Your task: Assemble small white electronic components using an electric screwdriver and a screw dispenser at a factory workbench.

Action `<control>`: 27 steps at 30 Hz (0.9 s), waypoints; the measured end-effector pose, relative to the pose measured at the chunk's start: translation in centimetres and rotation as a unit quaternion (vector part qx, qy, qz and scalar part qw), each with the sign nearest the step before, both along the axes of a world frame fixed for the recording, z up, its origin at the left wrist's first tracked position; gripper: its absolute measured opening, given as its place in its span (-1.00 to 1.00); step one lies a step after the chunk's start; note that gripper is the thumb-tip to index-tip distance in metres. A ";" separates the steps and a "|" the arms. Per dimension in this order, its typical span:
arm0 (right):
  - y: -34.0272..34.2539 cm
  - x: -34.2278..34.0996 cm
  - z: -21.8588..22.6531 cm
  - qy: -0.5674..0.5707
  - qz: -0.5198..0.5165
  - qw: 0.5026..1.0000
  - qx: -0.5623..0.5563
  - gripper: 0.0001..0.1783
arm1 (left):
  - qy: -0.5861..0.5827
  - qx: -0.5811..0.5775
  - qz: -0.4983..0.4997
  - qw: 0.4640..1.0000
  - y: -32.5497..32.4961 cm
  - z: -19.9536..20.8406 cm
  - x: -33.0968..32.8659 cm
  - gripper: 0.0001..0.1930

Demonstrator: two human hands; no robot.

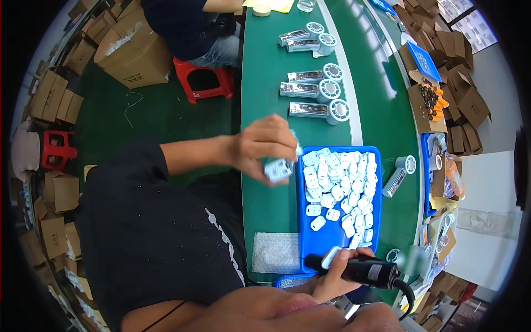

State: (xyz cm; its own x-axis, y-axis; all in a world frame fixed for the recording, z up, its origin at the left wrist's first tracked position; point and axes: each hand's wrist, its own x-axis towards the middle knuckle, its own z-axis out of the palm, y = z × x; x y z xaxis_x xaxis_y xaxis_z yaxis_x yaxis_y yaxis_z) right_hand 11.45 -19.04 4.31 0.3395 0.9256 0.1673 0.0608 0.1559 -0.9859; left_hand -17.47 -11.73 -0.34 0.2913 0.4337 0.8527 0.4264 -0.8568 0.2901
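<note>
My left hand (268, 148) is closed around a pale blue piece (278, 170), slightly blurred, just off the left rim of a blue tray (303, 221). It looks like a handheld fan, though my fingers hide most of it. The tray holds many small white plastic covers (334, 172) with holes in them. At the tray's near end, my right hand (337, 276) grips a black corded electric screwdriver (370, 272). A single white cover (331, 257) sits at the fingers of that same hand.
Several handheld fans (310, 109) with open handles lie in a row on the green table (265, 210); another fan (399, 176) lies right of the tray. Bubble wrap (275, 252) is beside the tray. A person (188, 27) sits at the far left, near a red stool (204, 83).
</note>
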 end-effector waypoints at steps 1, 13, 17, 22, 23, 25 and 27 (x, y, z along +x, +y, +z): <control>-0.9 -0.3 0.1 0.050 0.012 0.999 0.001 -0.46 | -0.075 -0.038 -0.063 0.994 -0.6 0.0 1.6 -0.58; -10.9 -2.1 -1.0 -0.072 -0.253 0.958 -0.118 -0.51 | -0.006 -0.327 -0.425 0.844 -7.3 -2.7 16.5 -0.41; -13.3 -0.4 -2.5 -0.034 -0.266 0.952 -0.144 -0.32 | 0.012 -0.313 -0.452 0.835 -7.4 -3.7 18.4 -0.52; -13.6 0.7 -1.5 -0.072 -0.276 0.938 -0.195 -0.35 | 0.019 -0.403 -0.509 0.760 -7.1 -3.8 19.3 -0.50; -13.9 0.7 -1.6 -0.044 -0.266 0.940 -0.210 -0.32 | 0.006 -0.410 -0.515 0.753 -7.2 -3.7 19.6 -0.49; -13.5 1.0 -3.6 -0.002 -0.237 0.946 -0.220 -0.19 | 0.015 -0.415 -0.516 0.749 -6.9 -3.8 19.7 -0.45; -12.8 1.1 -4.5 0.076 -0.206 0.959 -0.176 -0.14 | 0.015 -0.401 -0.516 0.757 -6.5 -3.9 19.8 -0.45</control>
